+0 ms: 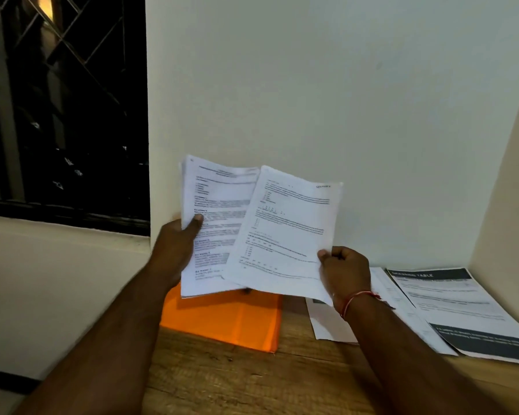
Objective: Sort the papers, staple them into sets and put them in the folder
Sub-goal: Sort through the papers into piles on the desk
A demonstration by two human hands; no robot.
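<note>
My left hand (177,244) grips a stack of printed white papers (213,223) by its left edge, thumb on the front page, held upright above the table. My right hand (343,269) pinches a separate printed sheet (285,232) at its lower right corner; this sheet overlaps the front of the stack and tilts to the right. Below both lies an orange folder (231,320) flat on the wooden table (252,381), its far edge hidden by the papers. No stapler is visible.
More printed papers (450,310) lie on the table at the right, the top one with dark header and footer bands; another sheet (330,324) sticks out beneath my right wrist. A white wall rises straight ahead and at the right. A dark window with a grille (63,109) is at the left.
</note>
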